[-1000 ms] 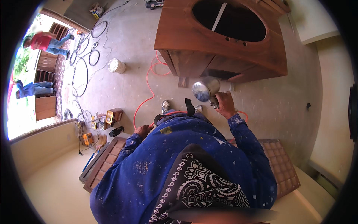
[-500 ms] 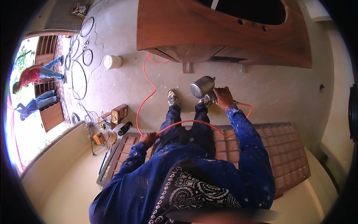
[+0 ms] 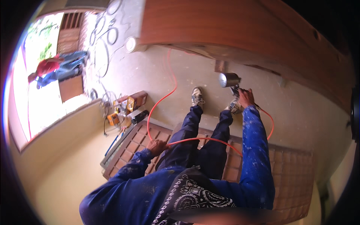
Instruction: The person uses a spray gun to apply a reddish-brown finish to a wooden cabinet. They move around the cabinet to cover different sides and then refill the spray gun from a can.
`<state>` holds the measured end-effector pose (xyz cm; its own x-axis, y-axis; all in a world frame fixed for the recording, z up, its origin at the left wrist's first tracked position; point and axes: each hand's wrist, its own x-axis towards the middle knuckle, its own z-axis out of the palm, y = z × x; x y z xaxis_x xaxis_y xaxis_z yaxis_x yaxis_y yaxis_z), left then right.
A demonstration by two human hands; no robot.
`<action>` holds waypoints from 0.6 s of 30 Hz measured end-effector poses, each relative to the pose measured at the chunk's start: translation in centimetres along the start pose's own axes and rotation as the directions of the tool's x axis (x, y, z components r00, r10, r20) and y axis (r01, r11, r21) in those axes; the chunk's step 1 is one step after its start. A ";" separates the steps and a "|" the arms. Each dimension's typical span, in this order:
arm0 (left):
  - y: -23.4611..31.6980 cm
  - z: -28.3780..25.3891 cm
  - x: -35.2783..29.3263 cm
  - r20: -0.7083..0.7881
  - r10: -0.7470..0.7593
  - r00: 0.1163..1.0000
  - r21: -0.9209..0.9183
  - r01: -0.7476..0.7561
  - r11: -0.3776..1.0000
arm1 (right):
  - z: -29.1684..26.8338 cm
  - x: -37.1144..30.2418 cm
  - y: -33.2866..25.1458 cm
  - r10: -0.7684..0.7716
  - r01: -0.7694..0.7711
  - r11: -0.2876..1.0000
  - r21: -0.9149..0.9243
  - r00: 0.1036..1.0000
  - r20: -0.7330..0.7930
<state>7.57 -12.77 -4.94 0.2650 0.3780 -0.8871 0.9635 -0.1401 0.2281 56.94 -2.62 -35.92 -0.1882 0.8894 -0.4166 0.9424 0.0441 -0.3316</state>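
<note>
Left hand (image 3: 157, 147) closed around red hose (image 3: 202, 138); hose crosses in front of the legs (image 3: 187, 131). Right hand (image 3: 246, 98) grasping metal spray gun (image 3: 231, 80), held out ahead, near right shoe (image 3: 235, 107) in view. Panelled door (image 3: 290, 172) behind legs. Grey floor (image 3: 157, 73), big brown cabinet (image 3: 217, 30) across the front. Orange tool (image 3: 113, 119) and black cylinder (image 3: 140, 117) by the left wall (image 3: 67, 150). White bucket (image 3: 132, 44) near cabinet's corner. Two people (image 3: 48, 66) outdoors, overlapping.

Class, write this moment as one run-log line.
left hand: holds red hose | right hand: holds spray gun | ahead: brown cabinet | behind: gridded panel
</note>
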 end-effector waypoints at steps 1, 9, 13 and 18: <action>-0.3 -0.1 0.0 -0.009 0.016 1.000 -0.012 -0.016 1.000 | -1.0 -0.6 -0.1 -0.021 0.022 1.000 0.013 0.998 -0.060; -0.7 -2.8 -1.5 -0.095 0.042 0.995 -0.074 -0.049 0.996 | -17.9 -15.2 -4.9 -0.201 0.203 0.979 -0.023 0.936 -0.290; -0.8 -4.0 -1.5 -0.131 0.036 0.991 -0.076 -0.046 0.996 | -25.0 -21.5 -8.6 -0.285 0.369 0.929 0.016 0.744 -0.604; -2.1 -2.9 -0.3 -0.104 0.044 0.994 -0.010 -0.045 0.999 | -28.1 -23.4 -11.6 -0.263 0.371 0.925 0.088 0.788 -0.557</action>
<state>5.62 -9.94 -3.96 0.3093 0.4644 -0.8299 0.9510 -0.1476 0.2718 58.21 -11.13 1.47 -0.2425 0.9424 0.2303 0.7772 0.3308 -0.5354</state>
